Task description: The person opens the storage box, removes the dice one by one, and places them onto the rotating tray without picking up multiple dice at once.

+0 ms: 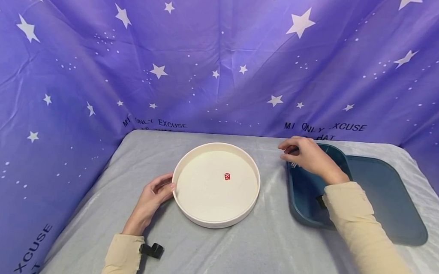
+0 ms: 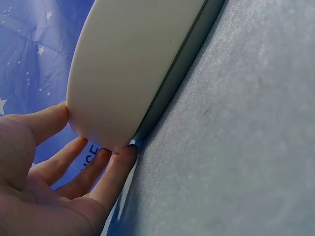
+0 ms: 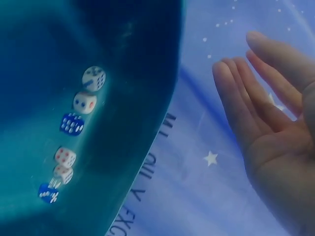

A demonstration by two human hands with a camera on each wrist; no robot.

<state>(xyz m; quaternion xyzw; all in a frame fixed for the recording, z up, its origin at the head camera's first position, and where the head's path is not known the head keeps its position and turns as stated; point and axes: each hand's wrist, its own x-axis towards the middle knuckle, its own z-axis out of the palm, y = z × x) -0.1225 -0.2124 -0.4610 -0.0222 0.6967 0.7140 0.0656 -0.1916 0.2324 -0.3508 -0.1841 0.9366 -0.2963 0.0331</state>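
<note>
Broadly, a purple star-printed cloth point(image 1: 226, 47) fills the upper frame of the head view, behind a grey-draped surface point(image 1: 225, 262). At centre sits a round white tray point(image 1: 212, 224); at right, a teal bin point(image 1: 296, 210), with a flat teal panel point(image 1: 388, 202) next to it. The left hand point(image 1: 152, 198) grips the tray's left edge, thumb at the rim, fingers on the outer wall. The right hand point(image 1: 309, 155), over the bin's upper left part, has thumb and fingers parted, nothing visible between them. Smallest, one red die point(image 1: 227, 176) lies near the middle of the tray floor, and white and blue dice point(image 3: 72, 124) form a loose row inside the bin, at left in the right wrist view. I'd judge a light left-hand hold enough to steady the tray; the right is best used to pinch a single die across opposite faces, from the row's end so its neighbours aren't dragged, and lift well over the bin's wall.
</note>
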